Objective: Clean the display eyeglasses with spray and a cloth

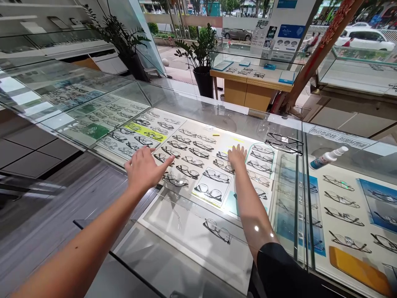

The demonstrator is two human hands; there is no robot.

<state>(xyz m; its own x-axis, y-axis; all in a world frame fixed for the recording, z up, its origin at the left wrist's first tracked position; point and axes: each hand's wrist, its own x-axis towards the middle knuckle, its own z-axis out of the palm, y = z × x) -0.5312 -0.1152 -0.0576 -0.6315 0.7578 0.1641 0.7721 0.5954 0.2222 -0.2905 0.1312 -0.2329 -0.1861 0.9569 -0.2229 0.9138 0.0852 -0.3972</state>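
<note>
My left hand [145, 169] is open at the near edge of the display case, thumb stretched out to the right above rows of eyeglasses [179, 170]. My right hand [237, 158] reaches down onto the pale display tray [200, 124], its fingers bent at the right end of a dark-framed pair of eyeglasses [222, 155]. The fingertips and that end of the frame are partly hidden. To its right stand more dark frames [261, 156] on a rounded panel. Nearer to me, a single pair of eyeglasses [217, 230] lies on a white pulled-out tray [173, 215].
On the glass counter top stand a spray bottle [328, 158] and a stack of dark frames [283, 142]. An orange-yellow case [359, 271] lies at the lower right. Glass edges and a metal divider [305, 207] run beside my right arm. Potted plants [203, 62] stand beyond.
</note>
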